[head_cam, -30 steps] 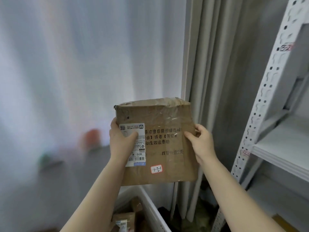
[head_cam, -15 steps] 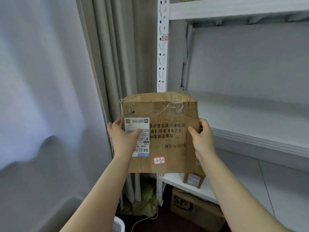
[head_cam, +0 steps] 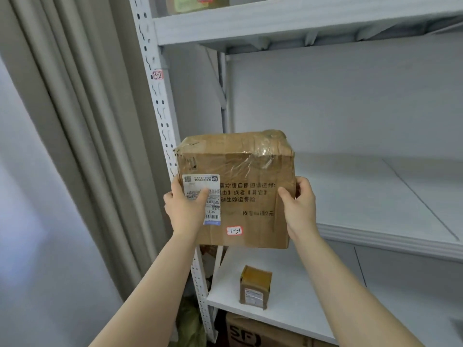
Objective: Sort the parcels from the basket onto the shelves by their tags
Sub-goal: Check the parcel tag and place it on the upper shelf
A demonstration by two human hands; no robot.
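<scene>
I hold a brown cardboard parcel [head_cam: 240,176] upright in front of the white shelf rack, at the height of its middle shelf [head_cam: 390,236]. My left hand [head_cam: 184,209] grips the parcel's left edge, thumb over the white shipping label [head_cam: 204,196]. My right hand [head_cam: 298,206] grips the right edge, thumb on the front face. A small red-framed tag [head_cam: 234,230] sits low on the parcel's front. A tag reading 3-2 [head_cam: 157,75] is stuck on the rack's left post. The basket is out of view.
A small brown parcel [head_cam: 255,286] stands on the lower shelf [head_cam: 295,311]. Below it sits a big carton [head_cam: 250,334] with black letters. A parcel [head_cam: 198,3] rests on the top shelf. Grey curtains [head_cam: 82,121] hang left of the rack.
My view has swung right from the curtain and basket to the rack. The parcel stays in both hands and now sits closer to the middle shelf.
</scene>
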